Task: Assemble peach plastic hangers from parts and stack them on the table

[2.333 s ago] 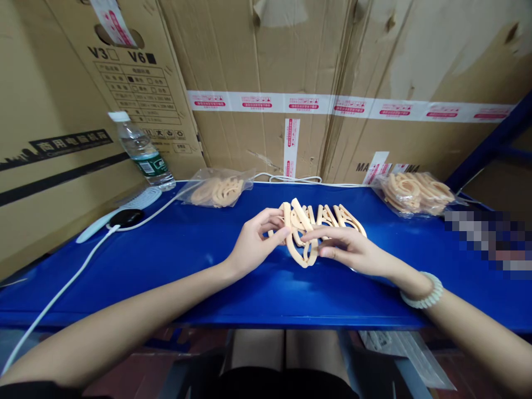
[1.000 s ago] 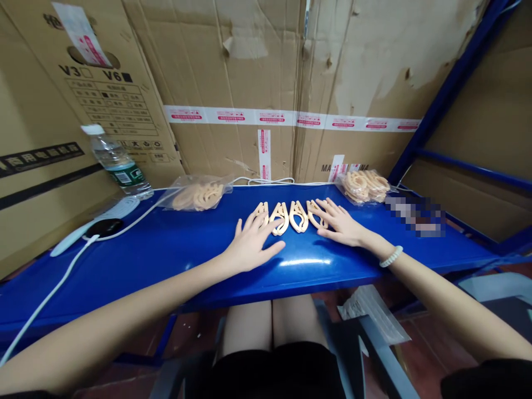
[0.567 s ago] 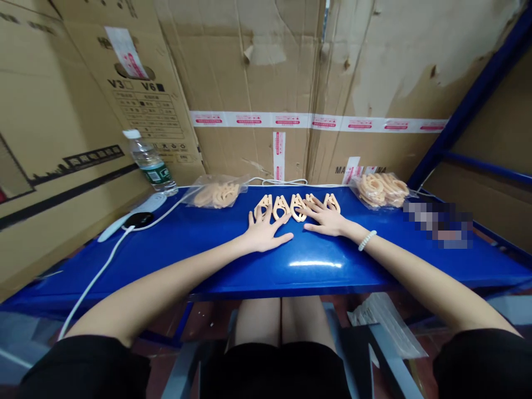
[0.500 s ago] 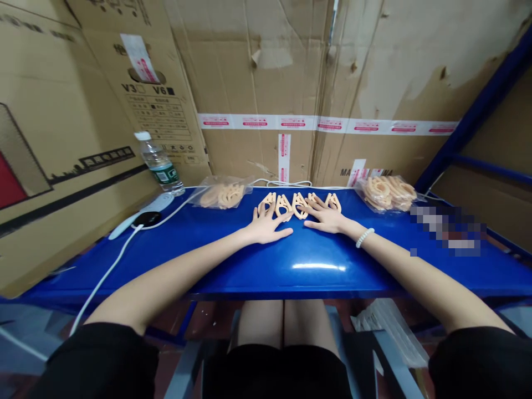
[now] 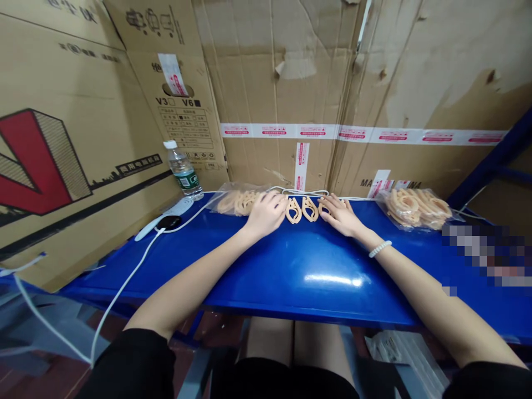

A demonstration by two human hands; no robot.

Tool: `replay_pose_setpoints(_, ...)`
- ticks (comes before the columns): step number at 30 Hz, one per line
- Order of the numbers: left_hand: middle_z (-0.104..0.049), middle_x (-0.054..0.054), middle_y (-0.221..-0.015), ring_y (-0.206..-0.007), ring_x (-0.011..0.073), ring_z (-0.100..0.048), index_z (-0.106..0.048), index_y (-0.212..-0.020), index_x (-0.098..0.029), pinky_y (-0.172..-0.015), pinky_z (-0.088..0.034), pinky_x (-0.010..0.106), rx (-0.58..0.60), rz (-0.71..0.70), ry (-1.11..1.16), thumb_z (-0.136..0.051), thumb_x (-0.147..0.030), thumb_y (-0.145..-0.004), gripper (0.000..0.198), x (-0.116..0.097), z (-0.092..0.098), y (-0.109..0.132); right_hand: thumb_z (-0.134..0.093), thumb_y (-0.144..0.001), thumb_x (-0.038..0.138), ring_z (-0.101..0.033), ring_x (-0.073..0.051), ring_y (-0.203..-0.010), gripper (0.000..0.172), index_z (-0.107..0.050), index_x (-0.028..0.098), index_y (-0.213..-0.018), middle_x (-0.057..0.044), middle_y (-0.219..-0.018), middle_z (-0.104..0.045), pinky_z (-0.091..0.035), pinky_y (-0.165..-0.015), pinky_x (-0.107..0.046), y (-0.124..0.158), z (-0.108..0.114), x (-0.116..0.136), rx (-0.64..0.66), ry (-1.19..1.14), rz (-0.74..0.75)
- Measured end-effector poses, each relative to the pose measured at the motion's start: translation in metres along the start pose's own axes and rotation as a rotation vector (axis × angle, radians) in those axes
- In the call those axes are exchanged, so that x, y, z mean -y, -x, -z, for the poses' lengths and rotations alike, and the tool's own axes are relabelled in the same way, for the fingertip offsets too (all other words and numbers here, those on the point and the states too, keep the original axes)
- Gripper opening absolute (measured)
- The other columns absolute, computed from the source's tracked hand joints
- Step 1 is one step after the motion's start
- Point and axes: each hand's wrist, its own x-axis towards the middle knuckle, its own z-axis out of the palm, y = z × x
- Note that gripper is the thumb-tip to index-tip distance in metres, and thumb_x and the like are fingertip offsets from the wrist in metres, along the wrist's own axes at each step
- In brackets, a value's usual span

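Beige plastic folding hangers (image 5: 310, 209), folded into teardrop shapes, lie in a row near the back of the blue table. My left hand (image 5: 266, 213) rests over the row's left end, fingers arched and slightly apart, hiding whatever is beneath them. It is also beside a clear bag of similar beige pieces (image 5: 245, 202). My right hand (image 5: 343, 216) lies on the row's right end with fingers spread, partly covering a hanger (image 5: 325, 206). Two hangers show fully between my hands. A pale beaded bracelet (image 5: 380, 249) circles my right wrist.
Another clear bag of beige hangers (image 5: 415, 209) sits at the right. A water bottle (image 5: 185, 173), a black round device (image 5: 169, 223) and a white cable (image 5: 137, 266) are at the left. Cardboard (image 5: 266, 83) walls the back; a blue frame bar (image 5: 490, 160) slants at right.
My hands have moved apart along the row, leaving hangers uncovered between them. My left hand shifted toward the left bag and its fingers arched. The view has turned slightly left.
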Motion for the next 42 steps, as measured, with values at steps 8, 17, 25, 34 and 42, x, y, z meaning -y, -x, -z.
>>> replay_pose_setpoints(8,-0.040,0.024,-0.154,-0.144,0.0485,-0.029,-0.065,-0.122,-0.009,-0.111,-0.033,0.064,0.062,0.446,-0.215,-0.059,-0.024,-0.084,0.042,0.033,0.018,0.011,-0.037,-0.102,0.045,-0.056,-0.032,-0.124,0.042,-0.069,0.021,-0.114,-0.014,-0.122,-0.070,-0.038,-0.111,-0.052,0.012,0.046,-0.030,-0.433,-0.010,-0.014)
replay_pose_setpoints(17,-0.056,0.020,-0.143,-0.139,0.0355,-0.044,-0.066,-0.123,-0.013,-0.111,-0.035,0.058,-0.029,0.019,-0.073,-0.037,-0.012,-0.097,0.039,-0.030,0.023,0.012,-0.042,-0.079,0.003,-0.048,-0.033,-0.136,0.065,-0.054,0.011,-0.143,-0.017,-0.139,-0.061,-0.043,-0.110,-0.051,0.012,0.024,-0.077,-0.183,0.136,-0.033)
replay_pose_setpoints(25,-0.070,0.016,-0.112,-0.100,0.0254,-0.065,-0.067,-0.100,-0.013,-0.084,-0.053,0.040,0.082,-0.427,0.084,-0.033,-0.010,-0.101,0.033,-0.092,0.019,0.048,-0.047,-0.065,-0.004,-0.021,-0.033,-0.154,0.103,-0.025,0.027,-0.161,-0.008,-0.166,-0.029,-0.032,-0.116,-0.059,0.011,0.004,-0.087,0.234,0.238,-0.036)
replay_pose_setpoints(34,-0.057,0.021,-0.142,-0.127,0.0375,-0.057,-0.051,-0.139,-0.012,-0.101,-0.052,0.050,0.287,-0.354,0.251,-0.042,-0.055,-0.101,0.059,-0.115,0.020,0.075,-0.057,-0.074,0.008,-0.070,-0.030,-0.094,0.051,-0.066,0.015,-0.124,-0.017,-0.115,-0.065,-0.054,-0.085,-0.041,0.041,0.040,-0.074,0.266,0.319,-0.155)
replay_pose_setpoints(42,-0.035,0.018,-0.162,-0.149,0.0414,-0.030,-0.036,-0.155,-0.018,-0.119,-0.033,0.059,0.416,-0.248,0.457,-0.039,-0.067,-0.097,0.076,-0.115,0.022,0.089,-0.044,-0.099,0.029,-0.070,-0.025,-0.087,0.032,-0.071,0.019,-0.115,-0.013,-0.104,-0.065,-0.058,-0.079,-0.039,0.135,0.063,-0.046,-0.078,0.115,-0.042)
